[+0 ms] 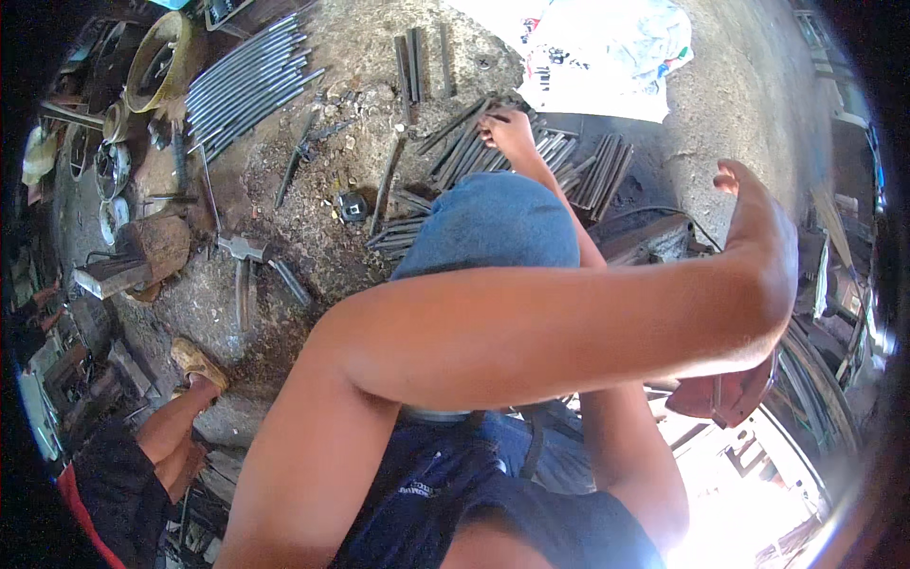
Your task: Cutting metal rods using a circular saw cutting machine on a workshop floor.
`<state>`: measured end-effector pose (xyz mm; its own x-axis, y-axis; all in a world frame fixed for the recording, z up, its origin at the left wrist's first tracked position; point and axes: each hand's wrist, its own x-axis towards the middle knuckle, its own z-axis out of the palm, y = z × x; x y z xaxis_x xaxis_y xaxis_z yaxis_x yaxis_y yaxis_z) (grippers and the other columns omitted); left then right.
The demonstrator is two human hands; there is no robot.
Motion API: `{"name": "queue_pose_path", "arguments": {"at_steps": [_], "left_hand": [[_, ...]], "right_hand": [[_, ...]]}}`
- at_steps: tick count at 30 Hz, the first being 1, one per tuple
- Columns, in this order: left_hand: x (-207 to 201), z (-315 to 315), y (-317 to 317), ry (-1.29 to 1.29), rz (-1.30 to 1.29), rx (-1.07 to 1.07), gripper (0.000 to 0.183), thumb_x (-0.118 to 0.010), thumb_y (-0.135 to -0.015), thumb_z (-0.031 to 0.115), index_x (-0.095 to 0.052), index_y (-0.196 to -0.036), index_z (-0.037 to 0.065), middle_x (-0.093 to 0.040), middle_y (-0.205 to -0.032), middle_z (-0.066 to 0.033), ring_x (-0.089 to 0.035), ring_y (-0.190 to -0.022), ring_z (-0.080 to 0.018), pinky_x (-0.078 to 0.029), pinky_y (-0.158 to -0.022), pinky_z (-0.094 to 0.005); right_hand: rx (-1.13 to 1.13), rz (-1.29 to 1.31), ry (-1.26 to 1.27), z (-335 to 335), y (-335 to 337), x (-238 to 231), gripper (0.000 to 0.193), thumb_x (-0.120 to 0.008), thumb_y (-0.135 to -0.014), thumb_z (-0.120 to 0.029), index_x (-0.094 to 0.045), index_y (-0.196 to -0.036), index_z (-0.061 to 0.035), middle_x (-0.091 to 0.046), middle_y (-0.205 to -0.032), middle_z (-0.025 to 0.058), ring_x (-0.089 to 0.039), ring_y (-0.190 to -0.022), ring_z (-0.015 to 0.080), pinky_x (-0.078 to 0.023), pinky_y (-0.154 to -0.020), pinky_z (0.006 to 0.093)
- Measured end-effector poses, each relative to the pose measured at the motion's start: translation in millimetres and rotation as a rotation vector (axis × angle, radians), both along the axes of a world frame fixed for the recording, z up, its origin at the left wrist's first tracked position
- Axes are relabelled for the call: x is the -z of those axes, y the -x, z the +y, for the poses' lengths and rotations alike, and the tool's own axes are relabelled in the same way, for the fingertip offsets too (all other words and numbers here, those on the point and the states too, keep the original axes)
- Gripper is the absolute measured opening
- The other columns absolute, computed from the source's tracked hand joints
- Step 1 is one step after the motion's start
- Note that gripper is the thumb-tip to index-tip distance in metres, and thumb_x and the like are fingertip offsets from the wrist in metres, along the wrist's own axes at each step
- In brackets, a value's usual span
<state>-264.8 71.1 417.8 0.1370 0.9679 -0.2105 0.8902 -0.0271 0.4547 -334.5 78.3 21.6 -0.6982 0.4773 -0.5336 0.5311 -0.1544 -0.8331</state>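
Observation:
At the far middle, my right hand point(509, 131) reaches into a loose pile of dark metal bars point(463, 156). Its fingers are curled round a bar at the pile's top. My left forearm crosses close in front from left to right. The wrist is bent, so my left hand point(754, 204) points away on the right side. Seen edge-on, it holds nothing, with its fingertips slightly bent and apart. Beneath the forearm rises a blue denim dome point(493, 223), seemingly my knee, hiding part of the bars. More bars point(603, 175) lie right of my right hand.
Silver rods point(248, 87) lie in a row at far left. A hammer point(246, 249) and a black tape measure point(352, 207) are on the dirt ground. A white plastic sack point(607, 57) lies far right. Another person's shod foot point(199, 364) is at lower left.

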Motion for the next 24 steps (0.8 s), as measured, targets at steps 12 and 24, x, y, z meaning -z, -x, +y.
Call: {"name": "queue_pose_path", "arguments": {"at_steps": [12, 24], "left_hand": [[8, -66, 57, -0.557, -0.524, -0.176, 0.031, -0.063, -0.087, 0.032, -0.072, -0.103, 0.007, -0.07, -0.1, -0.0108, -0.068, -0.09, -0.0256, -0.054, -0.081, -0.042], [406, -80, 270, 0.19, 0.1, -0.884, 0.043, -0.058, -0.095, 0.038, -0.065, -0.115, 0.001, -0.062, -0.121, -0.0203, -0.063, -0.106, -0.0349, -0.052, -0.088, -0.0511]], "right_hand": [[0.217, 0.28, 0.062, 6, -119, -68, 0.029, -0.065, -0.088, -0.015, -0.068, -0.107, 0.0068, -0.071, -0.086, 0.0102, -0.065, -0.071, 0.0145, -0.051, -0.062, 0.0278], [0.335, -0.053, -0.108, -26, -287, -115, 0.03, -0.064, -0.091, -0.015, -0.067, -0.112, 0.0062, -0.07, -0.099, 0.0102, -0.062, -0.089, 0.0149, -0.049, -0.082, 0.0288]]}}
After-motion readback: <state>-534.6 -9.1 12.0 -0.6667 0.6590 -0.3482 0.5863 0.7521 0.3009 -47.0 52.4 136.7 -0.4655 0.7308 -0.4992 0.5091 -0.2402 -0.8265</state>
